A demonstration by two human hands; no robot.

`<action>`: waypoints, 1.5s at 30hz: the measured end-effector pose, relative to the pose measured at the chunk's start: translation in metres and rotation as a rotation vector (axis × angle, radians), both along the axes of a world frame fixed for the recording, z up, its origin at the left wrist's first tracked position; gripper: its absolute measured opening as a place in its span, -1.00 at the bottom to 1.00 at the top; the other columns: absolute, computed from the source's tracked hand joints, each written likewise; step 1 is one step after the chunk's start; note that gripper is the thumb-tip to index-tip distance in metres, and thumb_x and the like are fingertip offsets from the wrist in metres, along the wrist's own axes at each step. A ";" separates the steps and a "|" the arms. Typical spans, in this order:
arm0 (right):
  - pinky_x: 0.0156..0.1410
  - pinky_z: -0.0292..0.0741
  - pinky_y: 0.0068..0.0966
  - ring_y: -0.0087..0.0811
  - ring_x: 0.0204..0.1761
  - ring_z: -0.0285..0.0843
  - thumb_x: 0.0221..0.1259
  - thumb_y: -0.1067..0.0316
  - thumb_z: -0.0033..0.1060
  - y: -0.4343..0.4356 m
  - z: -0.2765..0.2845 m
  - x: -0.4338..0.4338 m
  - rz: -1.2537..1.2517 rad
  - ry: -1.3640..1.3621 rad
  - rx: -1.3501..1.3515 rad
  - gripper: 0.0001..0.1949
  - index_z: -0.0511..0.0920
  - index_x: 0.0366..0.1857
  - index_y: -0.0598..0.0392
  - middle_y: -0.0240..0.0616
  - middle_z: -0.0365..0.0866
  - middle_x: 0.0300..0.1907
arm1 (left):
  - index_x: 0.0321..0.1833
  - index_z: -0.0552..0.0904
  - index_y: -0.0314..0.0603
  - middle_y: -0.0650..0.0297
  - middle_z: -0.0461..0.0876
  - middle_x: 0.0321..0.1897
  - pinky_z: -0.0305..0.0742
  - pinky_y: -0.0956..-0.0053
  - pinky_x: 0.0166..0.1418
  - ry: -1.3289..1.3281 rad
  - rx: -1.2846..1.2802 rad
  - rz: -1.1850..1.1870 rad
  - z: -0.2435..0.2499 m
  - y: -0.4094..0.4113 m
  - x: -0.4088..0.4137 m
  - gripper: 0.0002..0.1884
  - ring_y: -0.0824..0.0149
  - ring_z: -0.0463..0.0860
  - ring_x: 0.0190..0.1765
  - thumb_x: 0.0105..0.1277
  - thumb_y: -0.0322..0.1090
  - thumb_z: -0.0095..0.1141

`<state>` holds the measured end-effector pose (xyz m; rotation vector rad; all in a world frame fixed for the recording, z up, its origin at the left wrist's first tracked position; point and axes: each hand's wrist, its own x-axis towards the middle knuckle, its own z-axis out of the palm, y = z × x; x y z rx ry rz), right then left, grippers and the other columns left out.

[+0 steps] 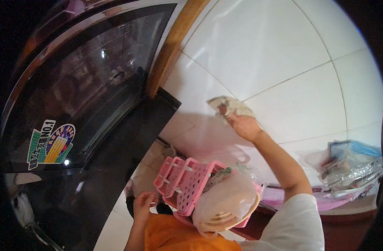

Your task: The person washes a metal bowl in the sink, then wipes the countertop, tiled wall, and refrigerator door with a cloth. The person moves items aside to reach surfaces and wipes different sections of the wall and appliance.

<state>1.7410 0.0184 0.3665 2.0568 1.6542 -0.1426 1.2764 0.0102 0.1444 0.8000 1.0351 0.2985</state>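
My right hand [246, 127] is shut on a crumpled, stained off-white cloth [236, 106], held against the white wall tiles [282, 78]. Low in the view, my left hand [145, 199] hangs near the pink plastic basket rack [191, 188]; its fingers are partly curled, and no object shows in it. A plastic bag covers much of a cream plastic colander [222, 221] on the rack, just in front of my orange garment.
On the left is a black glossy counter [125, 138] with a dark glass panel [84, 72] bearing a sticker. A wooden post [171, 47] stands at the wall. Plastic-wrapped items [354, 169] lie at the right on pink checked material [279, 197].
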 end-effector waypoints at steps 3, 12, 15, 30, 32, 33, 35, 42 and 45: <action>0.10 0.62 -0.13 -0.08 0.11 0.64 0.40 0.35 0.00 -0.013 0.079 0.011 0.008 -0.075 0.303 -0.54 0.47 0.38 -0.03 -0.07 0.60 0.15 | -0.02 0.66 -0.14 0.23 0.78 -0.12 0.63 0.45 -0.09 0.059 -0.034 -0.009 0.003 -0.004 -0.014 -0.78 0.34 0.77 -0.12 0.53 -0.15 0.19; 0.23 0.63 -0.24 -0.16 0.37 0.56 0.52 0.31 -0.16 0.007 0.005 0.005 -0.077 -0.012 -0.136 -0.34 0.05 0.68 -0.24 -0.11 0.33 0.56 | -0.06 0.66 -0.18 0.26 0.78 -0.16 0.60 0.50 -0.11 0.003 0.022 0.051 0.010 -0.006 -0.017 -0.84 0.39 0.75 -0.14 0.53 -0.24 0.24; 0.23 0.62 -0.24 -0.11 0.32 0.60 0.47 0.35 -0.11 -0.007 0.032 0.004 0.066 -0.036 0.065 -0.33 0.12 0.67 -0.26 -0.14 0.34 0.56 | -0.05 0.66 -0.21 0.24 0.77 -0.15 0.60 0.52 -0.09 0.068 -0.026 0.059 0.012 -0.013 -0.027 -0.84 0.38 0.75 -0.15 0.53 -0.27 0.23; 0.31 0.53 -0.30 -0.17 0.43 0.46 0.46 0.34 -0.13 0.005 0.052 -0.006 0.186 -0.176 0.206 -0.36 0.19 0.64 -0.10 -0.24 0.41 0.52 | -0.05 0.64 -0.25 0.24 0.74 -0.15 0.61 0.54 -0.08 0.014 0.055 0.126 0.014 -0.021 -0.045 -0.86 0.41 0.71 -0.16 0.51 -0.33 0.25; 0.33 0.51 -0.29 -0.18 0.43 0.45 0.41 0.39 -0.09 -0.005 0.076 -0.001 0.196 -0.290 0.233 -0.36 0.23 0.62 -0.01 -0.27 0.28 0.60 | -0.05 0.64 -0.25 0.24 0.74 -0.15 0.61 0.55 -0.09 0.050 0.004 0.122 0.012 -0.025 -0.051 -0.86 0.42 0.71 -0.17 0.51 -0.34 0.24; 0.36 0.48 -0.27 -0.17 0.43 0.45 0.38 0.41 -0.07 -0.005 0.085 -0.001 0.295 -0.259 0.245 -0.35 0.26 0.60 0.06 -0.30 0.19 0.65 | -0.05 0.64 -0.25 0.23 0.74 -0.15 0.61 0.56 -0.10 0.131 -0.039 0.114 0.012 -0.025 -0.052 -0.87 0.42 0.70 -0.17 0.51 -0.34 0.24; 0.32 0.49 -0.26 -0.17 0.44 0.45 0.36 0.42 -0.05 0.011 0.084 -0.005 0.342 -0.325 0.171 -0.36 0.29 0.58 0.12 -0.31 0.11 0.69 | -0.04 0.64 -0.25 0.23 0.74 -0.17 0.61 0.54 -0.09 0.053 0.028 0.119 0.015 -0.021 -0.050 -0.86 0.41 0.71 -0.16 0.53 -0.32 0.22; 0.25 0.52 -0.03 -0.06 0.27 0.58 0.36 0.40 0.02 0.040 0.028 -0.010 -0.060 0.040 -0.063 -0.24 0.08 0.67 -0.15 -0.03 0.36 0.49 | -0.05 0.65 -0.24 0.26 0.75 -0.20 0.60 0.53 -0.11 0.101 0.061 0.150 0.025 -0.010 -0.044 -0.84 0.43 0.71 -0.15 0.54 -0.28 0.21; 0.34 0.50 0.00 0.05 0.42 0.46 0.44 0.30 0.00 -0.015 0.085 0.000 0.271 -0.250 0.250 -0.29 0.09 0.68 -0.26 0.06 0.21 0.60 | -0.06 0.65 -0.22 0.27 0.75 -0.20 0.60 0.54 -0.12 0.099 0.025 0.110 0.019 -0.016 -0.055 -0.84 0.44 0.71 -0.16 0.54 -0.27 0.22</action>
